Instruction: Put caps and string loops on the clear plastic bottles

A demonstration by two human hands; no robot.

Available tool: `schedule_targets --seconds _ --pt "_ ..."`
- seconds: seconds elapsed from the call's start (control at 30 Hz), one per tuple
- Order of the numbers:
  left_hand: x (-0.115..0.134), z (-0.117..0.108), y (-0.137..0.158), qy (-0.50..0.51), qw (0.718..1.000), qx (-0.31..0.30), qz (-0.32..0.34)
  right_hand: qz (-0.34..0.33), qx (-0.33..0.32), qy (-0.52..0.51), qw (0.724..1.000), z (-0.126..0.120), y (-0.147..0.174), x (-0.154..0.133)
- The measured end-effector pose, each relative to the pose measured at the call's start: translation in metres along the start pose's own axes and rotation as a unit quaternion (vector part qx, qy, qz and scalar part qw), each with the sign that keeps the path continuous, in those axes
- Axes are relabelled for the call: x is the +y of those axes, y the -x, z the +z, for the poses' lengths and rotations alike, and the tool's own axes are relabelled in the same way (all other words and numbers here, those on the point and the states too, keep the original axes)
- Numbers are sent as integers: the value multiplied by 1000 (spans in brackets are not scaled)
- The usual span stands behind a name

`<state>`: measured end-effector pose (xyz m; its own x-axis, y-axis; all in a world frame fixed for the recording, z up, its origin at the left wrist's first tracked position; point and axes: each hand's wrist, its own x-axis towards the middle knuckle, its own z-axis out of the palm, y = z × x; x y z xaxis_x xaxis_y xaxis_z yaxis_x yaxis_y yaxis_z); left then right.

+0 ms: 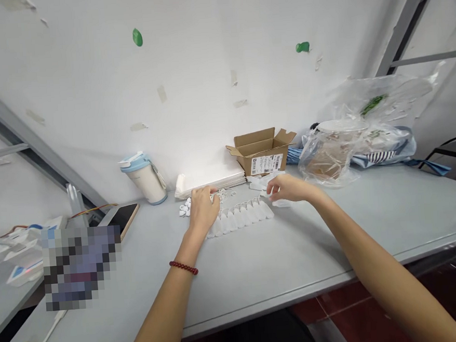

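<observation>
A row of several small translucent white pieces (242, 216), with thin white cords at their upper ends, lies on the grey table. My left hand (203, 209) is over the left end of this row, fingers curled down; its fingertips are partly hidden, and what they hold cannot be made out. Beside it sit small glossy white parts (184, 208) and a tangle of white cord (225, 194). Past the row's right end, my right hand (288, 188) is closed in a pinch at a translucent white piece (264, 193). More loose translucent pieces (257, 183) lie behind that hand.
Behind the row are a stack of flat white sheets (213, 181) and an open cardboard box (266, 155). A tumbler (146, 179) and a phone (125, 218) stand and lie left. At right is a plastic-wrapped tub (328, 156). The table's front edge (268, 305) runs below my arms.
</observation>
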<state>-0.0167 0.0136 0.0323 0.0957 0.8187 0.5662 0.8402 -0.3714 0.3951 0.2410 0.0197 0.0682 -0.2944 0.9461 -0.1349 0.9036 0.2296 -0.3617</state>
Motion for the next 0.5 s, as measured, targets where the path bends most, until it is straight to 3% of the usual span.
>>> schedule_targets --seconds 0.13,0.27,0.37,0.5 --pt "16 3 7 28 999 -30 13 4 42 55 998 10 -4 -5" --pt "50 14 21 65 982 -132 118 68 89 127 986 13 -5 -5" --pt "72 23 27 67 964 -188 177 64 84 137 985 13 -5 -4" --pt "80 33 25 45 956 -233 173 64 71 153 984 13 -5 -5"
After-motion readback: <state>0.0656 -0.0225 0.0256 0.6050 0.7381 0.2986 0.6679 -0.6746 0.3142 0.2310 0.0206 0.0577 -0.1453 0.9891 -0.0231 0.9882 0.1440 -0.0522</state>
